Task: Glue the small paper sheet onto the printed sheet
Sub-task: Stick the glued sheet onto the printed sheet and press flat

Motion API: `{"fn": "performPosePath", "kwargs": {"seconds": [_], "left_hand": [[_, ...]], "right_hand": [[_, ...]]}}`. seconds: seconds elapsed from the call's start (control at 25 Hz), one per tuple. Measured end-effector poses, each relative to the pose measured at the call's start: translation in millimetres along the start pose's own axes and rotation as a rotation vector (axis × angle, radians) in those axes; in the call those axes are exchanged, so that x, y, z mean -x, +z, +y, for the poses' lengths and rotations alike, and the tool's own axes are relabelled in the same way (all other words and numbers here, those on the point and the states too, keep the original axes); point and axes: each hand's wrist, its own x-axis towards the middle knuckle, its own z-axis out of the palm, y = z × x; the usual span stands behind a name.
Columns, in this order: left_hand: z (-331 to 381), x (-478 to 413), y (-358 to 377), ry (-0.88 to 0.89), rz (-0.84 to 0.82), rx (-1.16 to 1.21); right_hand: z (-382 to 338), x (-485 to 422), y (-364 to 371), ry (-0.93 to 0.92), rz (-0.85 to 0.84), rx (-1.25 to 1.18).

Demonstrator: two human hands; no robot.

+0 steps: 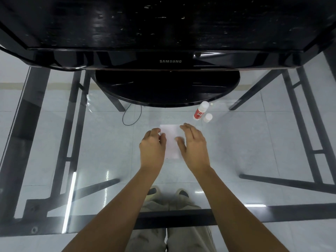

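White paper (171,140) edges hidden under left hand (152,148) and right hand (194,144); print unreadable. Glue bottle (201,110) label too small. Monitor (168,33) top cut off.

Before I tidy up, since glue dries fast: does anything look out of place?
Yes. The glue stick stands uncapped on the glass table, its white cap separate beside it, right of the paper.

Both forearms stretched forward; left hand (152,148) loosely curled, right hand (193,144) flat, fingers (187,129) spread, palm down.
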Motion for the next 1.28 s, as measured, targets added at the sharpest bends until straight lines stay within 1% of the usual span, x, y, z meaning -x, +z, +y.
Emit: {"fn": "performPosePath", "kwargs": {"seconds": [0.08, 0.16, 0.32, 0.44, 0.64, 0.8, 0.92, 1.0, 1.12, 1.28], "left_hand": [[0, -1, -1, 0.007, -0.023, -0.011], [1, -1, -3, 0.012, -0.044, -0.022], [1, -1, -4, 0.015, -0.058, -0.032], [0, 0, -5, 0.025, -0.068, -0.043], [-10, -1, -8, 0.199, -0.147, -0.128], [-14, 3, -12, 0.258, -0.201, -0.213], [-19, 14, -15, 0.347, -0.178, -0.245], [-25, 21, -17, 0.419, -0.187, -0.318], [-35, 33, -18, 0.476, -0.184, -0.424], [-45, 46, -20, 0.61, -0.144, -0.443]], "right_hand": [[8, 8, -2, -0.126, -0.113, 0.079], [13, 12, -3, -0.208, -0.195, 0.181], [19, 14, -2, -0.239, -0.299, 0.334], [17, 13, -1, -0.224, -0.31, 0.381], [16, 14, -3, -0.222, -0.313, 0.406], [16, 14, -4, -0.223, -0.324, 0.414], [16, 14, -4, -0.228, -0.324, 0.414], [17, 14, -3, -0.226, -0.329, 0.423], [17, 14, -2, -0.225, -0.33, 0.437], [17, 13, -2, -0.231, -0.329, 0.439]]}}
